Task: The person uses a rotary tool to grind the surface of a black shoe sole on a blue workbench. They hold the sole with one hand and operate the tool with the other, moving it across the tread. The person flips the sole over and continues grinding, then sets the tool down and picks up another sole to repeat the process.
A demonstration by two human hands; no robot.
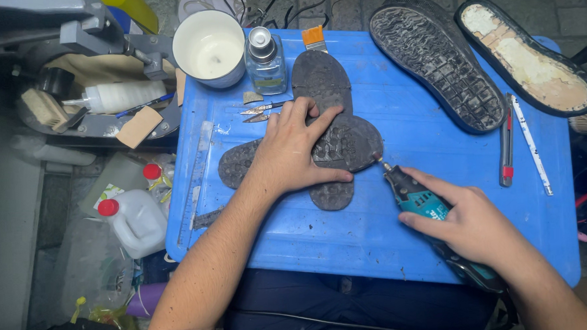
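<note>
My left hand (pixel 293 148) lies flat, fingers spread, pressing down two dark rubber soles crossed over each other: one sole (pixel 323 78) runs away from me, the other sole (pixel 357 141) lies across it. My right hand (pixel 471 220) grips a teal rotary tool (pixel 419 198) like a pen. The tool's small tip (pixel 376 158) touches the right edge of the crosswise sole. All of this rests on a blue plastic table (pixel 397 114).
At the back right lie two large shoe soles, one black treaded sole (pixel 431 60), one sole with a cream inner face (pixel 526 56). A utility knife (pixel 507 146), white rod (pixel 531 146), white bowl (pixel 209 46), glass bottle (pixel 266 60), brush (pixel 314 37) and snips (pixel 259 112) sit around. White jugs (pixel 137 221) stand left.
</note>
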